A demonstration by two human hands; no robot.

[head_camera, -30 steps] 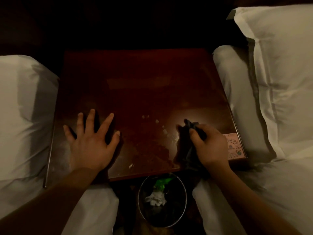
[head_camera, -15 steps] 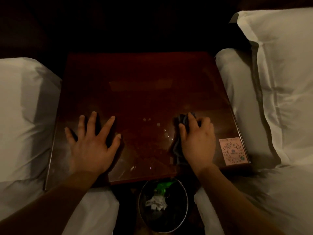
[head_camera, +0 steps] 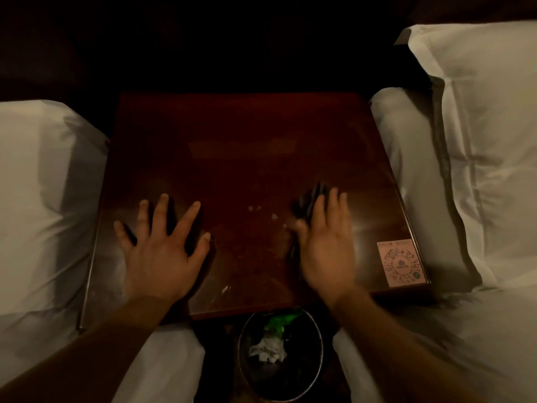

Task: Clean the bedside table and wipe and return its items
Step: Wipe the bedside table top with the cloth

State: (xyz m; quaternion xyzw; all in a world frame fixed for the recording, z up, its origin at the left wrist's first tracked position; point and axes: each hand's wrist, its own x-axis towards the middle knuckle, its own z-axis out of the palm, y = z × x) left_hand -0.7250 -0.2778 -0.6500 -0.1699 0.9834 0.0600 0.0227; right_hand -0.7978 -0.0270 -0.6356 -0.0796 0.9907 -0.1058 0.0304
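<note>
The dark red-brown bedside table (head_camera: 250, 146) fills the middle of the head view, its glossy top dusty near the front. My left hand (head_camera: 162, 251) lies flat on the front left of the top, fingers spread, holding nothing. My right hand (head_camera: 327, 245) presses a dark cloth (head_camera: 308, 203) flat against the top at front right; the cloth shows past the fingertips and beside the thumb. Small pale crumbs (head_camera: 263, 212) lie between my hands. A pink QR-code sticker (head_camera: 402, 263) sits on the front right corner.
White bedding (head_camera: 43, 205) borders the table on the left, and a white pillow (head_camera: 482, 135) and bedding on the right. A round waste bin (head_camera: 280, 353) with crumpled tissue and green wrapper stands on the floor below the table's front edge. The back is dark.
My right hand has slid the cloth away from the table's front edge toward the back and flattened over it. My left hand has stayed in place.
</note>
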